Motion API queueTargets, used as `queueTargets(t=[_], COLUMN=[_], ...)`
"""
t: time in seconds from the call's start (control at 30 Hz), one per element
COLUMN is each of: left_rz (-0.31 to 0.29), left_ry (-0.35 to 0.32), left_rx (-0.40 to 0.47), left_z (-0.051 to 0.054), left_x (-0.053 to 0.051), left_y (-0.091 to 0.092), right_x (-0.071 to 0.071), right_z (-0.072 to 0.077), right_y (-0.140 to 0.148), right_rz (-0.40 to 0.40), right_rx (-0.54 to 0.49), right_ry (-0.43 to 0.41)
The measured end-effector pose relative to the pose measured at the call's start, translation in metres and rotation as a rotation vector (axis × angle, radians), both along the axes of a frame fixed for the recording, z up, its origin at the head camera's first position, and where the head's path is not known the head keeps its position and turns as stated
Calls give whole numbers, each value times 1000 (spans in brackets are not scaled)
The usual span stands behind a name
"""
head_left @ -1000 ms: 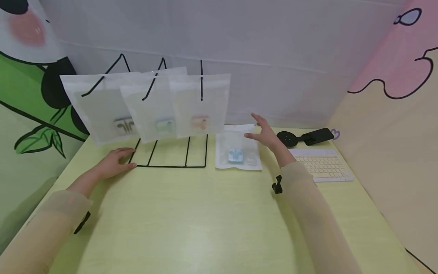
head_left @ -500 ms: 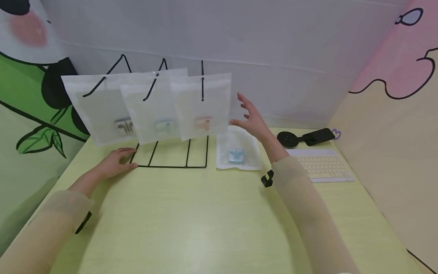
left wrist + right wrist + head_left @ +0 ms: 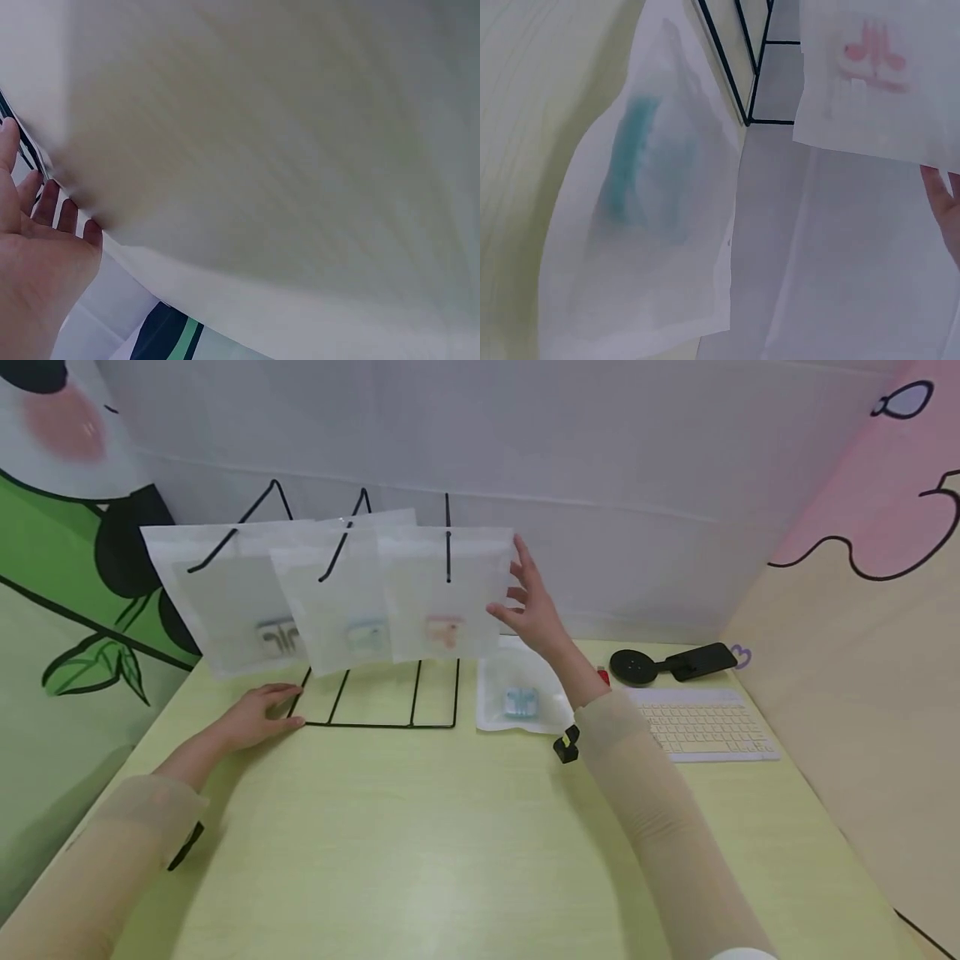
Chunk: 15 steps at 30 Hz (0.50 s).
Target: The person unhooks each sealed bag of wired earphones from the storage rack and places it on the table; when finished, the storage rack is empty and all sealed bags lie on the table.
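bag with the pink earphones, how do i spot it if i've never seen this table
Toward the back of the table stands a black wire rack hung with white bags. Look for the rightmost hanging bag in the head view, next to the right hand. Unlike its neighbours, it shows pink earphones inside.

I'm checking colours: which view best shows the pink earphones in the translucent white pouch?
Right wrist view: the pink earphones look larger and clearer. The head view shows them small and faint; the left wrist, not at all.
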<state>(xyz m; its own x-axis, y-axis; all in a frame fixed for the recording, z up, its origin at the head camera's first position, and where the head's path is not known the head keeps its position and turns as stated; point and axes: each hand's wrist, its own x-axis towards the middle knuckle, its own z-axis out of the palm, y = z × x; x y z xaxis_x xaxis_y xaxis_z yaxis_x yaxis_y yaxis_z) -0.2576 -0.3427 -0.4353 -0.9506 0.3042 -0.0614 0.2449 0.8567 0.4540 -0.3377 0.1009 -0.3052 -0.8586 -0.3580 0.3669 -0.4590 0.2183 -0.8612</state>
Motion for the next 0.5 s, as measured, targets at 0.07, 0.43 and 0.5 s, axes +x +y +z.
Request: queueTargets(t=[0.07, 0.43, 0.5], left_rz=[2, 2, -1], left_ry=[-7, -14, -11], left_rx=[-2, 17, 21], left_z=[0, -1, -1], left_x=[0, 1, 1], left_y=[0, 0, 0], right_x=[3, 22, 19], right_z=[-3, -11, -15], right_y=[-1, -9, -9], right_rz=[11, 43, 33], right_rx=[22, 81, 86], right_ry=[29, 178, 193])
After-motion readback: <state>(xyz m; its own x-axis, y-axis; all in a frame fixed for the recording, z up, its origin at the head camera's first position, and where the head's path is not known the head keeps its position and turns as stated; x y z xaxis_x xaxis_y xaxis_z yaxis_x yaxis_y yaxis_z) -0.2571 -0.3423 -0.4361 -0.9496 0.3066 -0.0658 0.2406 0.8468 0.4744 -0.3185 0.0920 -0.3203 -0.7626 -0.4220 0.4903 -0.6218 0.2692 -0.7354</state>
